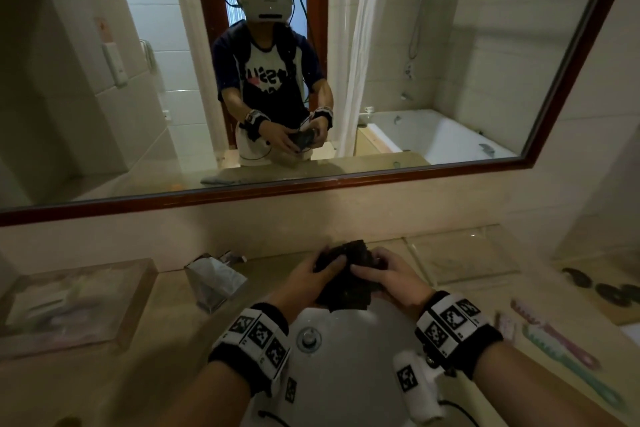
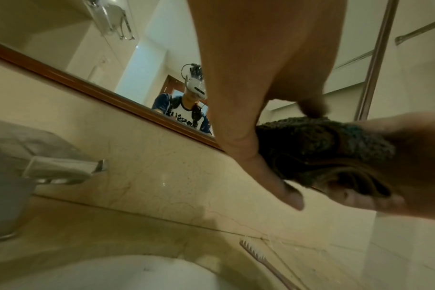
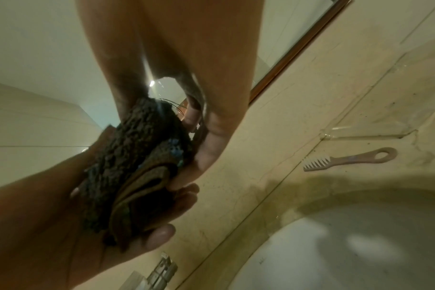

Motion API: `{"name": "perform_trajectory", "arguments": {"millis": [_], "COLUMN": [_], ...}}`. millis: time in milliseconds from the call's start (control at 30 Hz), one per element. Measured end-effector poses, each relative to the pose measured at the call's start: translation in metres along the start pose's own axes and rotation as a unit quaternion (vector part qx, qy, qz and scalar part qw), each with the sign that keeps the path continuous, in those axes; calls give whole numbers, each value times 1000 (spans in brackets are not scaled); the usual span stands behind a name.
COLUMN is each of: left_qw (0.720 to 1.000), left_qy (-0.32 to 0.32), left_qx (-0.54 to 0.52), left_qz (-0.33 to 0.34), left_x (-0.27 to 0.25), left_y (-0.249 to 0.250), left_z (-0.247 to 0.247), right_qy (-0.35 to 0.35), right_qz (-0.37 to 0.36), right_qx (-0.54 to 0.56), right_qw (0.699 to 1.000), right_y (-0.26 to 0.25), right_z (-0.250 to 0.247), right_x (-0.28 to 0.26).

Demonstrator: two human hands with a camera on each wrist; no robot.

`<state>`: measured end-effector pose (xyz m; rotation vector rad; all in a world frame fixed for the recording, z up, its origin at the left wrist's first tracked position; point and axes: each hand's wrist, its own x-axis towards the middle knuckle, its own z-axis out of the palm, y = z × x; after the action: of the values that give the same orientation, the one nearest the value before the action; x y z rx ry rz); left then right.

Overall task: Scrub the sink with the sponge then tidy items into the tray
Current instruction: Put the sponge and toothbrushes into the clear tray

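Both hands, left hand (image 1: 304, 279) and right hand (image 1: 391, 276), grip a dark, coarse, folded sponge (image 1: 349, 274) above the smooth white sink's (image 1: 346, 357) back edge.

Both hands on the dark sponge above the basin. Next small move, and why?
Probably lower the sponge into the sink and start scrubbing. The left hand and right hand both grip it, folded, above the basin's back rim, not touching the bowl. The combs are on the counter, so tidying likely comes later.
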<state>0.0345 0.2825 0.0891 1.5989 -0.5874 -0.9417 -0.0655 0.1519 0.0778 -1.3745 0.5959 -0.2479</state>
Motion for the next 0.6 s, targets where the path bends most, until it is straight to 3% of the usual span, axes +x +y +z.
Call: {"name": "perform_trajectory", "arguments": {"millis": [300,433,600], "left_qw": [997,995,988], "left_qy": [-47,-46,2], "left_qx": [64,87,153], "left_qz": [6,10,29], "left_x": [21,49,114], "left_y": [12,24,31], "left_z": [18,51,104], "right_qy": [14,-1,-20], "right_qz": [-23,10,36], "right_qx": [-175,-144,-145], "right_qw": [984,990,989], "right_y": [-12,-17,-35], "right_z": [-48,-91,-161], "right_x": [16,29,57]}}
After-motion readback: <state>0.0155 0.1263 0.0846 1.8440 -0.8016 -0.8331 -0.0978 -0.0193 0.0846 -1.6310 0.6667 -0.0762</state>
